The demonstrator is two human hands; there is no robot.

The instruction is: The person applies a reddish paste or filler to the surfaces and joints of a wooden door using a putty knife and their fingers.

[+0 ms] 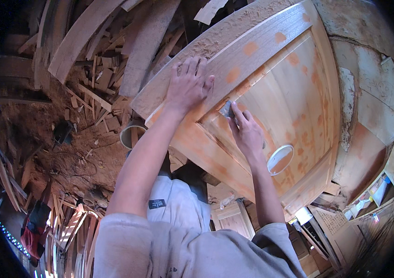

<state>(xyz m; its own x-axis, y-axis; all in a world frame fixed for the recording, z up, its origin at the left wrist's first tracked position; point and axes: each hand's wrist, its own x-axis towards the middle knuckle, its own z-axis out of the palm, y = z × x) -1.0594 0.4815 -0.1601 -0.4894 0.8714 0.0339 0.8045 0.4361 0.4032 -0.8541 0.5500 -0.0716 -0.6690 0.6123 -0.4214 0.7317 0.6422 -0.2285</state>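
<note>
A panelled wooden door with orange filler patches lies before me. My left hand rests on its far-left edge, palm down and fingers stretched out, holding nothing. My right hand grips a small flat grey scraper and presses it to the groove along the panel's edge; the rest of the tool is hidden by the fingers. Close to the right wrist, a round white lid with orange-brown filler on it sits on the panel.
A dusty board runs along the door's far side. Curved planks and wood scraps lie at the left. A round pipe or container stands by my left forearm. At the right is an open box with small items.
</note>
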